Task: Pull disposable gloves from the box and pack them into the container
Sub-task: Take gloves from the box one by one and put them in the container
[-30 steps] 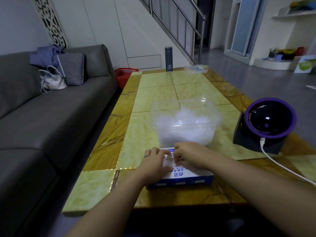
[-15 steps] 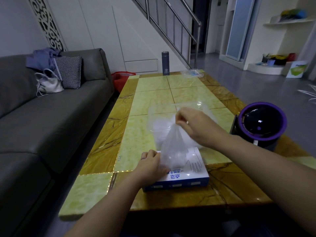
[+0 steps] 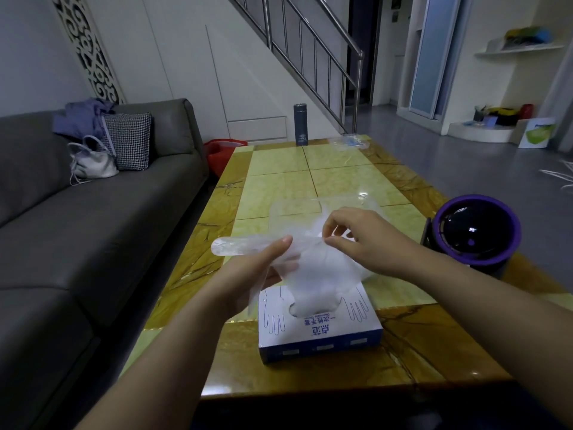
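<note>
We see one glove box [image 3: 321, 333] near the front edge of the worktop [image 3: 279, 169]. It is white on top with a blue side. Its print is blue Chinese characters, upside down for us, and we cannot read them with certainty. Two hand outlines are drawn on the lid, one at each side of the opening. A white bunch of gloves stands out of this opening.

Just above the box, both hands hold one thin clear glove [image 3: 313, 265]; we cannot tell if a second layer sticks to it. Its long axis lies about left to right, and one glove finger points to the left, past the left thumb. The left hand [image 3: 248, 274] grips the glove, thumb on top and fingers hidden under the film. The right hand [image 3: 362, 240] pinches its upper edge between thumb and forefinger, while the other fingers are loosely spread.

One clear container [image 3: 297, 209] stands just behind the hands, with white film inside. One round purple device [image 3: 474, 237] stands to the right, and one dark flask [image 3: 300, 125] is at the far end.
</note>
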Demonstrator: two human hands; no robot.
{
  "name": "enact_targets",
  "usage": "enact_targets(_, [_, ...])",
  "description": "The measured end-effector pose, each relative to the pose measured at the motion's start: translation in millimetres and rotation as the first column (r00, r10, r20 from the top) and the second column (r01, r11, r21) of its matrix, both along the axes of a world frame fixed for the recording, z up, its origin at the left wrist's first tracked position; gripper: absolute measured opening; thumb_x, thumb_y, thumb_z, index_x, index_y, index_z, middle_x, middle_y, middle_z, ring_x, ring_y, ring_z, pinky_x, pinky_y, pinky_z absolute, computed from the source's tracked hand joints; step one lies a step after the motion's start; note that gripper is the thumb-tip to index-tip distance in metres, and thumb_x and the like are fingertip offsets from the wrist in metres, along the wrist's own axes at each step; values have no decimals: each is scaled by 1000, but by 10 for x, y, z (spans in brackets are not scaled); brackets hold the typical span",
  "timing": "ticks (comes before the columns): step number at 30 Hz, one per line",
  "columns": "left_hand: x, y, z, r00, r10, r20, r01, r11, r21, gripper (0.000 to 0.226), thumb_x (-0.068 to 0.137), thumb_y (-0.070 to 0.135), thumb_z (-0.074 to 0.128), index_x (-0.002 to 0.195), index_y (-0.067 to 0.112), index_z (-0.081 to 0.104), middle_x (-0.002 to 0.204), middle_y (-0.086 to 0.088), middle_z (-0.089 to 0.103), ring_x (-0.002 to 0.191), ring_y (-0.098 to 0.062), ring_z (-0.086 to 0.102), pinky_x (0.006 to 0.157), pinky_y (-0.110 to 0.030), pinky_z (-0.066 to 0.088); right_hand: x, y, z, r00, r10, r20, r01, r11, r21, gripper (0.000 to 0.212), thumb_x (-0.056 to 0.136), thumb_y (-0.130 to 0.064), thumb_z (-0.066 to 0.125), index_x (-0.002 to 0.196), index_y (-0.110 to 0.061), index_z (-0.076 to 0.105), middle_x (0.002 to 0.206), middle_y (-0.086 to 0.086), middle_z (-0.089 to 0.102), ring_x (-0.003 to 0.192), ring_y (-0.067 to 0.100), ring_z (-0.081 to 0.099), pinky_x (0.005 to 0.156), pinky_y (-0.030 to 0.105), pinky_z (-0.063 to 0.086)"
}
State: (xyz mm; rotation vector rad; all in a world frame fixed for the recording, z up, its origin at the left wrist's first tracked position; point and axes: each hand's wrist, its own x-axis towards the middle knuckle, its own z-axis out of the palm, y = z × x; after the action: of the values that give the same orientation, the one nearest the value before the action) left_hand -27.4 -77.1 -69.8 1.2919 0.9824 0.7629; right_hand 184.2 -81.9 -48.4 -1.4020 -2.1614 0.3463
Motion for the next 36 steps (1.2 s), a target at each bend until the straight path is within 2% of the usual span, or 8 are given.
enact_targets(5, [159,77,62,926,260,275,-248,966,-75,23,90,21,58,106,4,61,113,-13,67,90,-20,71,74,-27,56,-83,-24,-3,945,-137,-296,119,990,-80,20,91,-25,61,110,-25,55,100,-14,56,85,-1,55,71,14,43])
enact_targets(10, [294,205,149,691,447,569,-407,890,-205,40,97,16,50,132,-3,44,135,-15,52,93,-20,69,75,-28,56,-134,-72,-180,366,-500,-785,-34,836,-548,75,82,-38,68,144,-22,30,114,6,55,98,19,60,82,34,53])
enact_targets(13, [406,260,164,632,481,608,-455,865,-212,23,97,14,51,117,2,50,127,-11,55,91,-21,70,68,-26,57,-218,-62,-228,204,-473,-857,-182,842,-508,87,81,-32,70,150,-27,16,114,13,61,105,26,60,91,40,51])
enact_targets(25, [407,828,225,703,434,564,-440,888,-136,12,88,17,59,96,8,61,110,-9,65,88,-20,68,88,-38,50,260,567,187,757,-142,-638,-10,974,-228,65,82,1,66,138,-25,47,145,-9,43,105,9,54,95,30,47])
enact_targets(29, [84,1188,179,666,694,273,-697,710,-105,19,93,13,55,112,11,57,125,-10,58,100,-18,59,78,-29,49,524,827,80,885,-212,-415,54,932,-360,77,80,-1,69,146,-25,36,153,-6,30,132,13,37,108,35,36])
enact_targets(31, [10,1258,216,570,796,205,-819,531,215,30,92,14,53,122,16,51,124,-3,55,98,-9,55,80,-19,44,556,922,6,918,-240,-315,106,915,-389,79,80,-1,69,147,-24,33,155,-1,27,119,18,50,99,33,44])
enact_targets(34, [250,1177,355,754,656,34,-344,350,871,31,90,10,56,120,19,55,116,5,50,89,-3,53,81,-16,46,530,1041,-74,963,-243,-118,174,892,-418,79,81,-4,67,148,-23,30,151,2,34,92,10,58,86,25,42])
enact_targets(36, [525,1163,318,751,455,-478,250,474,844,37,91,18,58,127,25,53,125,7,51,102,-7,55,92,-27,49,490,1107,-102,971,-238,21,224,875,-429,79,82,-6,67,149,-21,28,146,5,41,84,5,59,81,24,43])
